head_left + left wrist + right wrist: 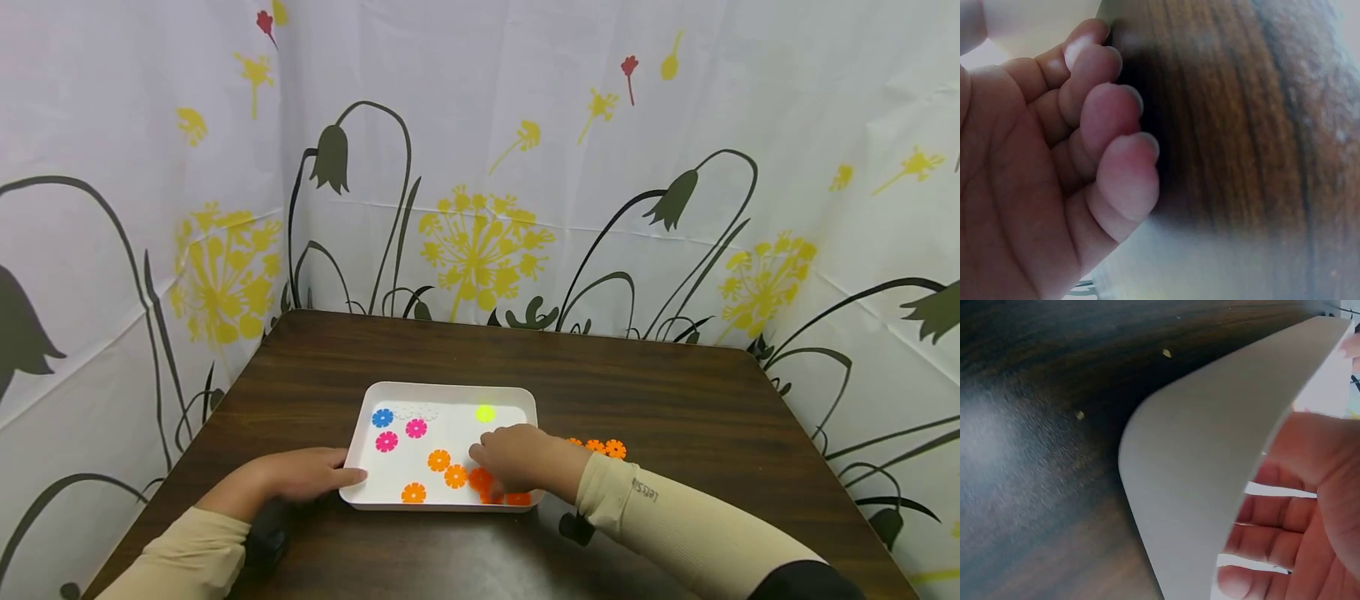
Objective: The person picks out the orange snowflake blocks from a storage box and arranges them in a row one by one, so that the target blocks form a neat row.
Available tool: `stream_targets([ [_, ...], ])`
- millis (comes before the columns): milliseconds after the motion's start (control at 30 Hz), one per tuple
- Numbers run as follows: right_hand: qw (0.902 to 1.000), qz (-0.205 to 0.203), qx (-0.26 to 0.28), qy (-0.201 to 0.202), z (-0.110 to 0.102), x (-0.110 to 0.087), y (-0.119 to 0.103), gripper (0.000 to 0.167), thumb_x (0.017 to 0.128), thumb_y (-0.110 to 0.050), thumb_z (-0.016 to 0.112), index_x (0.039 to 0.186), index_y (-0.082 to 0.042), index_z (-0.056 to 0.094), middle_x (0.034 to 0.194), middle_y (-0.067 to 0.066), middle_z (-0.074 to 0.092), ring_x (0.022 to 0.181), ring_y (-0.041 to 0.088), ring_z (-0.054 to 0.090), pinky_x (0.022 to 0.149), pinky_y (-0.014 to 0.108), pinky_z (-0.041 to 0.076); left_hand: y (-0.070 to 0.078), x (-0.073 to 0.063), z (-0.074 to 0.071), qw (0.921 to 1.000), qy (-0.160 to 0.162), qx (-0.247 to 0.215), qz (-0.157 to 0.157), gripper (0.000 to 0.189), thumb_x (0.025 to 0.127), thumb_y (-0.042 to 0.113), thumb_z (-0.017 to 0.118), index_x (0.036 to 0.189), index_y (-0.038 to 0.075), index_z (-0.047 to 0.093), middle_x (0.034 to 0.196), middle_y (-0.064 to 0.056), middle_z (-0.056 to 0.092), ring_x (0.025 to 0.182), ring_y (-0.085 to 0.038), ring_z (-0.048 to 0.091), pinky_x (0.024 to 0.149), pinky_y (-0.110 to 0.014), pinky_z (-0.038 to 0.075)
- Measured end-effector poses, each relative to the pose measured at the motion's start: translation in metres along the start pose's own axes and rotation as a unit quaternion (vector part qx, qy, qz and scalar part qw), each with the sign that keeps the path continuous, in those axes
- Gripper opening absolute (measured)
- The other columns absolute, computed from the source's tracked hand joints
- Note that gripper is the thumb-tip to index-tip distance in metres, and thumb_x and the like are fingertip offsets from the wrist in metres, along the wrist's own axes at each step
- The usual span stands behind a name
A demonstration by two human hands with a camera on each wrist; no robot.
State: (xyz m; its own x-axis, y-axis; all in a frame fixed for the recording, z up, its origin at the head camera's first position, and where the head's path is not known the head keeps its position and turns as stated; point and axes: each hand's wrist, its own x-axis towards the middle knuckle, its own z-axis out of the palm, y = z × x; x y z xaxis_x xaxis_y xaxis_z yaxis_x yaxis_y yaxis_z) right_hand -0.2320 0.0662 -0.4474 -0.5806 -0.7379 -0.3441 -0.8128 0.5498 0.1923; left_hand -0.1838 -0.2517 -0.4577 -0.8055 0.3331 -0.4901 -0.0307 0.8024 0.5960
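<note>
A shallow white tray (457,437) lies on the table with small notched plastic discs in it. At its left end my left hand (303,473) grips the rim, thumb over the edge and fingers outside the wall. My right hand (521,457) reaches down into the right side, over a cluster of orange discs (480,479). The tray wall (1204,444) hides its fingertips in the right wrist view, so whether a disc is pinched does not show. More orange discs (438,460) lie left of that hand; a yellow disc (485,413) sits behind it.
Two pink discs (386,442), a blue disc (382,418) and whitish pieces (415,412) occupy the tray's back left. Several orange discs (615,449) lie on the dark wooden table (675,400) beyond the right forearm. A flower-print curtain (480,150) hangs behind the table.
</note>
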Motion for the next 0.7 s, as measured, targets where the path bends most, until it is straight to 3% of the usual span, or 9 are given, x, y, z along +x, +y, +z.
stream_targets([
  [267,0.9999,-0.006,-0.012,0.010,0.0001,0.0011,0.0014,0.023,0.088,-0.026,0.073,0.106,-0.019,0.061,0.083,-0.005,0.055,0.070,0.013,0.050,0.064,0.025,0.049,-0.0019,0.0011,-0.0002,1.0000,0.003,0.007,0.000,0.060,0.095,0.045,0.059,0.138,0.004,0.050,0.132,-0.016,0.056,0.115,-0.034,0.053,0.107,-0.063,0.035],
  [400,0.9998,-0.004,0.007,0.017,-0.0003,0.0031,0.0008,0.024,0.090,-0.036,0.069,0.106,-0.022,0.058,0.084,-0.007,0.054,0.070,0.010,0.049,0.060,0.023,0.046,-0.0026,0.0008,0.0002,1.0000,0.006,0.006,0.004,0.061,0.095,0.044,0.059,0.138,0.003,0.049,0.132,-0.016,0.056,0.115,-0.034,0.053,0.108,-0.062,0.035],
  [533,0.9981,-0.037,0.021,0.045,0.0012,0.0068,-0.0034,0.034,0.089,-0.046,0.069,0.111,-0.023,0.055,0.088,-0.008,0.054,0.072,0.008,0.049,0.060,0.021,0.046,-0.0024,-0.0002,0.0004,0.9999,0.009,0.005,0.007,0.060,0.095,0.043,0.060,0.138,0.002,0.049,0.132,-0.016,0.056,0.115,-0.034,0.053,0.108,-0.063,0.034],
  [700,0.9970,-0.058,0.008,0.051,-0.0008,0.0095,-0.0076,0.027,0.089,-0.034,0.071,0.108,-0.021,0.057,0.085,-0.007,0.054,0.071,0.009,0.049,0.065,0.020,0.048,-0.0018,-0.0006,0.0008,0.9999,0.009,0.004,0.014,0.061,0.095,0.043,0.059,0.139,0.001,0.049,0.132,-0.016,0.056,0.116,-0.034,0.053,0.108,-0.063,0.034],
])
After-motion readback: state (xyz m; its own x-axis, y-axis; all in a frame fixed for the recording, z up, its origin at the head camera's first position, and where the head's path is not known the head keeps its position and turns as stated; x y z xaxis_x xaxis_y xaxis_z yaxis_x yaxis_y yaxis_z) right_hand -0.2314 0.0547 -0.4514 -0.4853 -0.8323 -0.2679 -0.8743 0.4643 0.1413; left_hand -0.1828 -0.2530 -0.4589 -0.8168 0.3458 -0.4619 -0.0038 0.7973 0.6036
